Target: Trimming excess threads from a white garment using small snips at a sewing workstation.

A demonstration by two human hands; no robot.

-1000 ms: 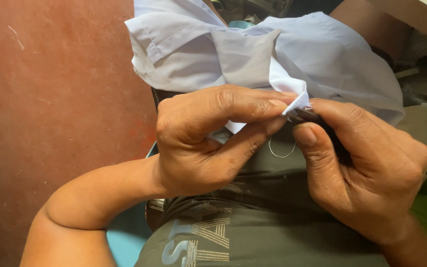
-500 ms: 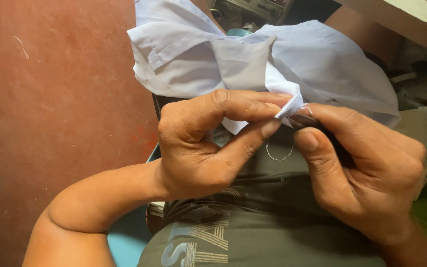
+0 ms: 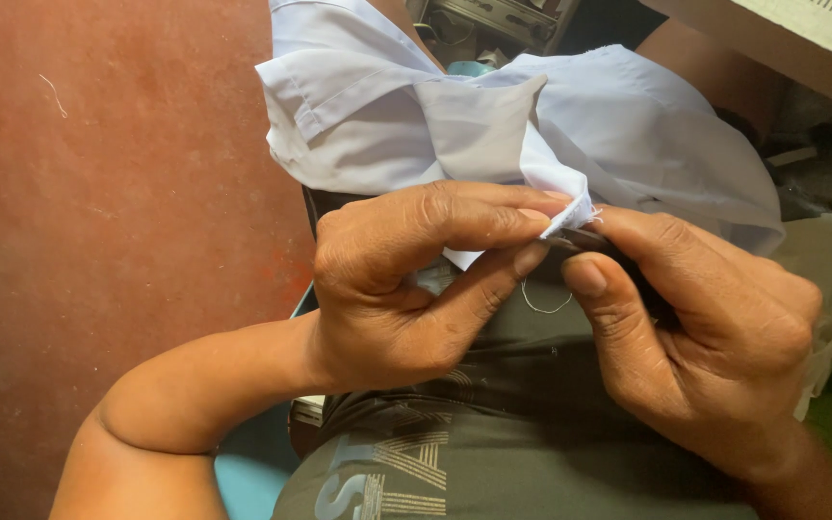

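Pinching a frayed corner of the pale blue-white shirt [image 3: 628,144] between thumb and forefinger, the left hand [image 3: 406,279] is closed on the cloth just above the person's lap. Touching it from the other side, the right hand [image 3: 715,347] is closed round a small dark tool [image 3: 594,241], whose tip meets the pinched corner; what kind of tool it is cannot be told, as the fingers hide most of it. A short loose thread [image 3: 543,303] hangs just beneath the meeting point, against the olive-grey T-shirt [image 3: 512,453] the person wears. Beyond the hands, the rest of the shirt lies bunched over the knees, a folded grey-white panel uppermost. To the left is the red-brown floor [image 3: 117,221]. Farthest off, at the top edge, part of a sewing machine [image 3: 493,19] shows, with a pale counter [image 3: 792,39] edge at the upper right.
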